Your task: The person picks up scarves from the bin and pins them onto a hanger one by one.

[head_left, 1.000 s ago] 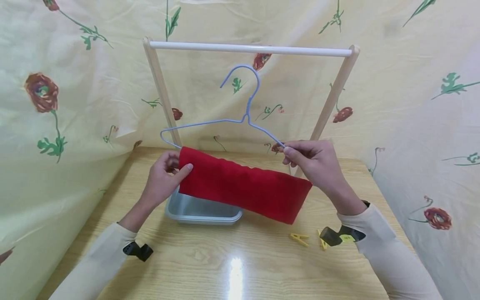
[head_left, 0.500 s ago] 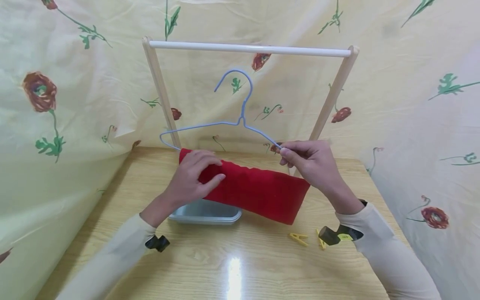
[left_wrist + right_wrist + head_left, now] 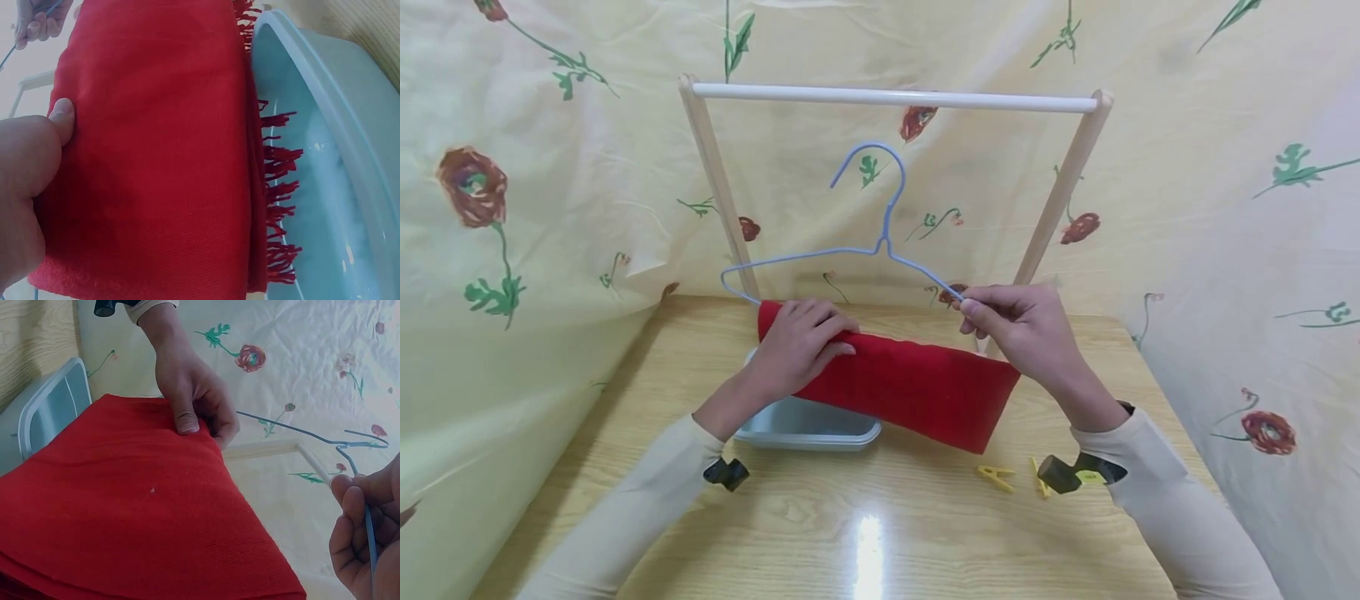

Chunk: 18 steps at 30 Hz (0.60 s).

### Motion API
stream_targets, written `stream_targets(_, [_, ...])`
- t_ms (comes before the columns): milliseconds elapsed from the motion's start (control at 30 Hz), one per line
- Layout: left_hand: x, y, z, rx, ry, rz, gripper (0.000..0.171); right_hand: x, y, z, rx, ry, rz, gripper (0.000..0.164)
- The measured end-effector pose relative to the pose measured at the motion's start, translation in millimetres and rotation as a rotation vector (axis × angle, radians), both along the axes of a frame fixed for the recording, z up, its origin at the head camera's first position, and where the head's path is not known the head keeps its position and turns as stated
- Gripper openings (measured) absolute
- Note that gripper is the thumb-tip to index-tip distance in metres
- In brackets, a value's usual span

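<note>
A folded red scarf (image 3: 925, 387) hangs over the lower part of a blue wire hanger (image 3: 887, 223), which is held up at a slant with its hook on top. My left hand (image 3: 797, 350) grips the scarf's upper edge left of centre, thumb on the front; its other fingers are hidden behind the cloth in the left wrist view. Fringe (image 3: 281, 187) shows along the scarf's lower edge there. With thumb and fingers, my right hand (image 3: 1030, 329) pinches the hanger's right arm, close to the scarf's right end.
A pale blue-grey basin (image 3: 808, 437) stands on the wooden table (image 3: 775, 533) under the scarf's left part. Two yellow clothespins (image 3: 997, 478) lie at right. Behind the hands rises a wooden rack with a white rail (image 3: 895, 97), before a flowered cloth backdrop.
My left hand has left the scarf's left end, moved right and taken hold of its top edge. The hanger's hook has shifted slightly left and down; my right hand keeps its pinch.
</note>
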<state>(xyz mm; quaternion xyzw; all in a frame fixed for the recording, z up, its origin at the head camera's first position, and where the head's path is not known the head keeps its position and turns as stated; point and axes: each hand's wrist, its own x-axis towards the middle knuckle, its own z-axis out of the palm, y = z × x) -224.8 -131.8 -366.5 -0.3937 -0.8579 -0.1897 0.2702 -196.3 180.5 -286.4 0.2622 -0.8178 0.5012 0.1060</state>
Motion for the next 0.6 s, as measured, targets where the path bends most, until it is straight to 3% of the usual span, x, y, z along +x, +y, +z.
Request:
stream_targets(167, [2.3,1.9,0.9,0.007,-0.022,0.021,0.029,-0.9,-0.7,0.5,0.009,0.005,-0.003,0.017])
stream_targets(300, [6.4,8.7,4.2,0.014,-0.064,0.001,0.038,-0.7,-2.0,2.2,0.018,0.009,-0.005,0.016])
stream_targets(600, [6.2,52.6,13.0,-0.076,-0.075,-0.202,0.057,-3.6,-7.1,0.4,0.004,0.018,0.01,0.014])
